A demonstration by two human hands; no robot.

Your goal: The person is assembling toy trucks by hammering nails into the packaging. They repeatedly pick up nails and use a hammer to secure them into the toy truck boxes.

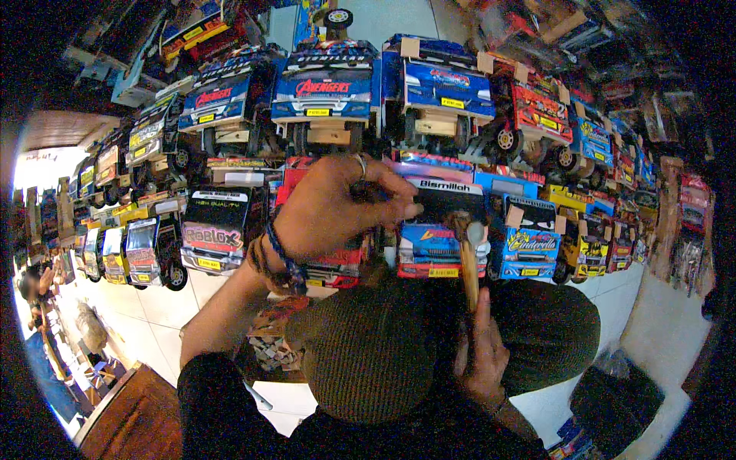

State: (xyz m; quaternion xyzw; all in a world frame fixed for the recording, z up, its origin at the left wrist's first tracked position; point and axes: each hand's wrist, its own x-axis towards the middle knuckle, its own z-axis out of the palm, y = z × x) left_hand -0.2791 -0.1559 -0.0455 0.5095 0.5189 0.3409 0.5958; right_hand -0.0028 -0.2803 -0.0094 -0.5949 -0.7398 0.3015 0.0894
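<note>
My left hand, with a ring on one finger and bands at the wrist, is raised in front of the toy trucks. Its thumb and index finger come together in a pinch. Whatever may be between them is too small to make out. My right hand grips a hammer by its light wooden handle, with the head upward. Just behind the hammer head and my left fingertips stands a blue and red toy truck with a dark windscreen. Beside it on the right is a light blue toy truck.
Rows of toy trucks surround the work spot, including a black and pink one and a blue one behind. My knees are close below. A container of small wooden pieces sits near my left forearm. Pale floor tiles show.
</note>
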